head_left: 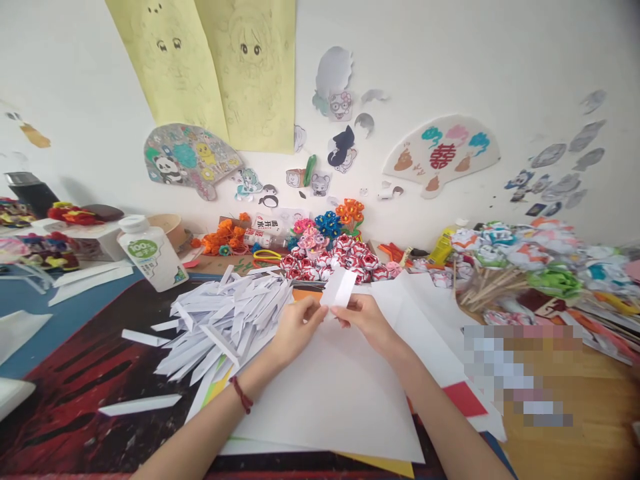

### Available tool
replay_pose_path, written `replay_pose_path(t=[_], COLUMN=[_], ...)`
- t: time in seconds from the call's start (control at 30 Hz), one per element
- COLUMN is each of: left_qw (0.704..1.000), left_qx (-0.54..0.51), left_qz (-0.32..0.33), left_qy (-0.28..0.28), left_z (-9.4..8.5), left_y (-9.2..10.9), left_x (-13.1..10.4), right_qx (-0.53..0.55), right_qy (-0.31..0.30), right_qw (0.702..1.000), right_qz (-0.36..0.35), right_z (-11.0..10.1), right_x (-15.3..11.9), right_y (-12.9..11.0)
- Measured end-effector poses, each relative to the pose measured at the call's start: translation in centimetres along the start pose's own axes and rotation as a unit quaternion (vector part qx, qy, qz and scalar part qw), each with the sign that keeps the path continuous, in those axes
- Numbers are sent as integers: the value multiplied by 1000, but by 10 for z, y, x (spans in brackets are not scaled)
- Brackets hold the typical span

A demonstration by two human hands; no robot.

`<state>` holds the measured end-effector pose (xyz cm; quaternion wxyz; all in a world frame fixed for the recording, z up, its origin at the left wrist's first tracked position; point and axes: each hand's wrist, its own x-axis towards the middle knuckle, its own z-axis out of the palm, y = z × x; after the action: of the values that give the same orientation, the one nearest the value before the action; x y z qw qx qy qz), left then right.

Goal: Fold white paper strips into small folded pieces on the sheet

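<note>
My left hand and my right hand meet over a large white sheet and pinch a small folded white paper strip between their fingertips. The strip stands tilted above the fingers. A red cord bracelet sits on my left wrist. To the left of my left hand lies a heap of several folded white paper strips on the dark red and black mat.
A white glue bottle stands at the back left. Red-and-white paper balls and paper flowers line the wall. Paper flowers on sticks pile at the right. Loose strips lie on the mat.
</note>
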<state>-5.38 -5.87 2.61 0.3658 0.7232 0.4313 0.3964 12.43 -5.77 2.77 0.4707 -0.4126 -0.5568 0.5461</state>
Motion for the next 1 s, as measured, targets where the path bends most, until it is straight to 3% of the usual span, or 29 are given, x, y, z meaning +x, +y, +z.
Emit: replay_pose_path(t=[0.1, 0.4, 0.6, 0.67, 0.83, 1.0], left_qw=[1000, 999, 999, 998, 992, 983], left_qx=[-27, -30, 23, 56, 99, 155], left_qz=[4, 4, 9, 11, -10, 0], left_qy=[16, -20, -43, -27, 75, 103], left_z=[1, -1, 3, 2, -3, -2], left_y=[-3, 2, -3, -5, -6, -7], left_x=[1, -2, -2, 0, 3, 1], right_qx=[-1, -19, -24, -35, -69, -54], right_qy=[-2, -29, 37, 30, -111, -91], right_qw=[1000, 999, 999, 999, 989, 993], right_qz=[13, 14, 6, 20, 63, 42], right_z=[0, -2, -2, -3, 0, 8], right_x=[0, 1, 4, 3, -1, -1], right_y=[0, 0, 2, 3, 4, 6])
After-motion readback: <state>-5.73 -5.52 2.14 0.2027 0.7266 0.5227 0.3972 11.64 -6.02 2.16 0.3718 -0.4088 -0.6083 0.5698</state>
